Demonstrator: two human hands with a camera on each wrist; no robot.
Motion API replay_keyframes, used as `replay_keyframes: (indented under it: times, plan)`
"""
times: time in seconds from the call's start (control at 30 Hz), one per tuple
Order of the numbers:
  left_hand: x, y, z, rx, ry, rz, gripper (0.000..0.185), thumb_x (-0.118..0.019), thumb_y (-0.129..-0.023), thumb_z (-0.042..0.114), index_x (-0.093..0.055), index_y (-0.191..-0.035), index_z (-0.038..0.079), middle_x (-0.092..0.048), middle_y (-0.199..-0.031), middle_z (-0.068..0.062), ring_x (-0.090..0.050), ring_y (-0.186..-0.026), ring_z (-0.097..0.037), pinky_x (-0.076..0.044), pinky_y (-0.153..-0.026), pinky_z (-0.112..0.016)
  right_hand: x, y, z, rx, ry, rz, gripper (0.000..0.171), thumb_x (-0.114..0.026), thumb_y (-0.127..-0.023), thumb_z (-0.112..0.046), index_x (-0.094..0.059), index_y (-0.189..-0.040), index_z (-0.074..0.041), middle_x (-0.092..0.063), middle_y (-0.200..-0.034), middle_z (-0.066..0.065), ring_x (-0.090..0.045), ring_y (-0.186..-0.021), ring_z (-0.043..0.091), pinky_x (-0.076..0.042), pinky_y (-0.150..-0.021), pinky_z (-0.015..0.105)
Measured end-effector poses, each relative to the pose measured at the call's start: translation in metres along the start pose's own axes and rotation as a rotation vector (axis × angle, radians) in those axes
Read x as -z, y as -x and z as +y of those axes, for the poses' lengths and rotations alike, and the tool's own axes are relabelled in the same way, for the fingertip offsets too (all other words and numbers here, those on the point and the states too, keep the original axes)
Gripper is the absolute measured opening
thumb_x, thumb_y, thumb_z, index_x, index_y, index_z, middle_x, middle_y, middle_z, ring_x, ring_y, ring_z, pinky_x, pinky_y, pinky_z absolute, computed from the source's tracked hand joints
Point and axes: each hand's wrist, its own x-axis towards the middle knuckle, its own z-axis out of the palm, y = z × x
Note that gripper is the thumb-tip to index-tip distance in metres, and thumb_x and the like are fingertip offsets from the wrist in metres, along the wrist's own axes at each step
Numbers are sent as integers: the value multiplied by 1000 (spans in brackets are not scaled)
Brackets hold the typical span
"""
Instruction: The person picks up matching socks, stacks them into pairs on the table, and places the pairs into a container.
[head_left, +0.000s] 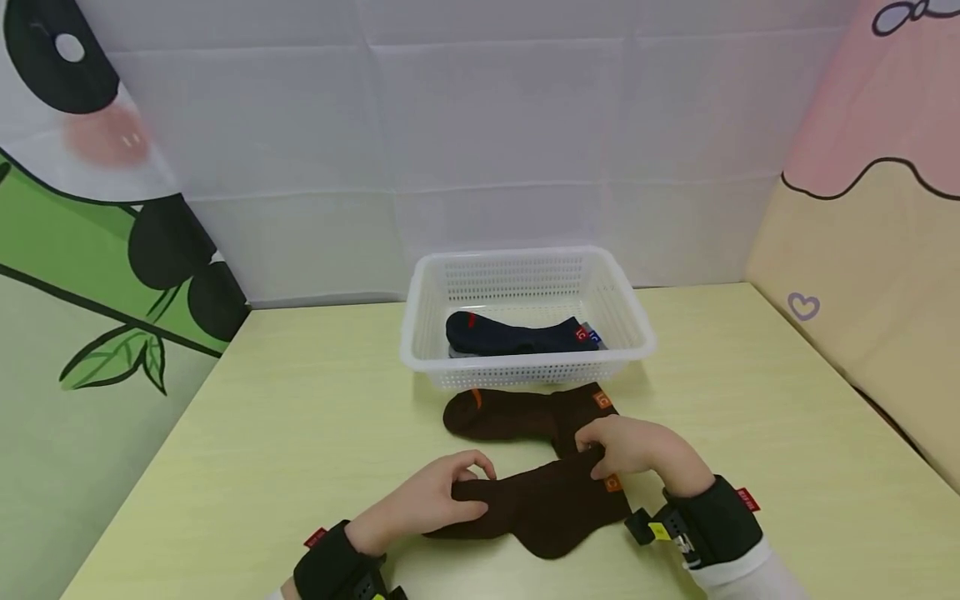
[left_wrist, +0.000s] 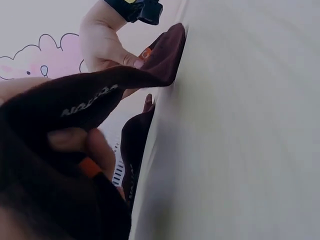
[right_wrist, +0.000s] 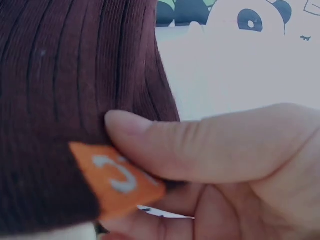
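A dark brown sock [head_left: 540,504] lies near the front of the yellow-green table [head_left: 300,433]. My left hand [head_left: 442,496] pinches its toe end, and my right hand [head_left: 630,446] pinches its cuff beside an orange tag [head_left: 614,482]. In the right wrist view the thumb [right_wrist: 200,145] presses the ribbed brown sock [right_wrist: 65,90] just above the orange tag [right_wrist: 117,177]. The left wrist view shows the brown sock [left_wrist: 85,105] stretched between both hands. A second brown sock [head_left: 517,414] lies flat just behind, in front of the basket.
A white perforated basket [head_left: 525,367] stands at the table's middle back, holding a dark navy sock [head_left: 517,333] with red and blue tags. Printed cloth walls enclose the table on the left, back and right.
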Motion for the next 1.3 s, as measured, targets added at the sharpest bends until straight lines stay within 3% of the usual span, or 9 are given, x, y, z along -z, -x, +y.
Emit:
replay_keyframes:
  times: [0.17, 0.33, 0.47, 0.53, 0.6, 0.77, 0.9, 1.03, 1.3]
  plan:
    - [4, 1, 2, 3, -109, 50, 25, -65, -84, 12, -51, -104, 13, -59, -69, 8, -46, -53, -1, -39, -62, -20, 4, 3, 2, -51, 10, 9, 22, -74, -76, -3, -55, -78, -12, -52, -79, -2, -44, -70, 15, -36, -63, 28]
    - [8, 2, 1, 67, -242, 149, 32, -70, -84, 25, -54, -109, 13, -51, -63, 8, -41, -48, -5, -38, -54, -22, 7, 6, 3, -116, 35, 18, 20, -74, -75, -1, -57, -79, -11, -52, -76, 0, -44, -68, 16, -36, -61, 28]
    - [11, 1, -4, 126, -273, 268, 34, -72, -83, 28, -56, -109, 14, -63, -90, -3, -61, -80, -19, -46, -68, -32, 6, 6, 5, -165, 67, 28, 18, -75, -74, 0, -60, -81, -9, -53, -77, 0, -44, -69, 16, -37, -61, 28]
    - [13, 1, -7, 142, -255, 315, 32, -72, -83, 27, -56, -109, 14, -63, -108, -8, -60, -101, -28, -47, -79, -40, 5, 5, 6, -190, 68, 32, 18, -75, -74, 0, -61, -83, -8, -55, -79, 0, -44, -70, 17, -37, -61, 28]
    - [14, 0, -10, 151, -247, 347, 31, -72, -83, 25, -56, -108, 15, -60, -115, -10, -56, -108, -31, -45, -84, -42, 4, 5, 7, -209, 63, 36, 18, -75, -74, 0, -62, -84, -7, -57, -80, 1, -45, -70, 17, -38, -62, 29]
    - [17, -1, -12, 152, -265, 363, 32, -72, -82, 16, -55, -109, 13, -59, -98, -6, -54, -88, -21, -43, -75, -35, 5, 4, 9, -229, 58, 44, 20, -75, -73, 0, -63, -88, -4, -60, -85, 4, -46, -73, 19, -40, -64, 31]
    - [19, -1, -13, 143, -268, 314, 30, -71, -84, 16, -55, -109, 12, -58, -89, -3, -53, -78, -17, -43, -68, -31, 6, 4, 9, -254, 47, 52, 21, -75, -72, 1, -63, -90, -3, -60, -86, 5, -48, -74, 20, -42, -65, 32]
    - [20, -1, -12, 137, -207, 284, 23, -62, -92, 21, -56, -109, 8, -54, -75, -1, -47, -64, -14, -39, -59, -26, 7, 5, 10, -283, 36, 75, 22, -75, -71, 1, -63, -90, -3, -60, -85, 7, -49, -74, 20, -43, -65, 32]
    - [16, -2, -15, 133, -189, 342, 22, -55, -93, 6, -53, -115, 5, -55, -77, -2, -47, -62, -13, -39, -59, -24, 1, 8, 18, -298, 20, 100, 25, -79, -70, -4, -62, -88, -2, -60, -84, 7, -51, -74, 19, -44, -67, 33]
